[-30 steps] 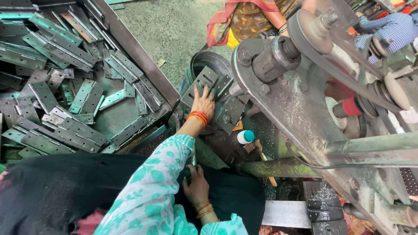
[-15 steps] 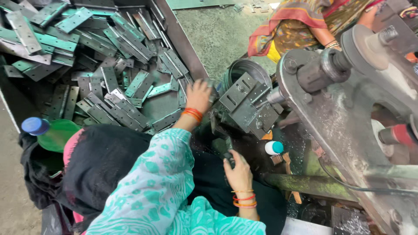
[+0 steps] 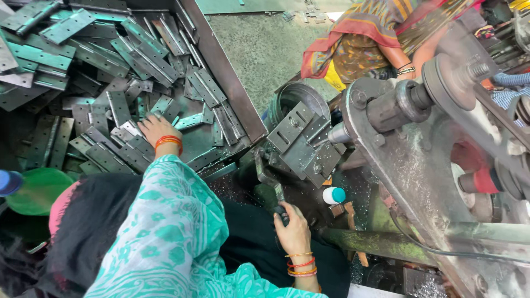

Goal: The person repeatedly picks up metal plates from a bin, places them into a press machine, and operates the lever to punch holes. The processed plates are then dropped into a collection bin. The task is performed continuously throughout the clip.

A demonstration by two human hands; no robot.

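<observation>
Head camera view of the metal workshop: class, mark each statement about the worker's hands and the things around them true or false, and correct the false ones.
1. The left hand rests on the grey flat metal hinge plates in the dark metal bin. True.
2. The right hand grips a red hammer. False: it grips the black-tipped metal lever.
3. The small white bottle with a teal cap lies in the bin. False: it sits by the machine.
4. Orange bangles ring the left wrist. True.
</observation>
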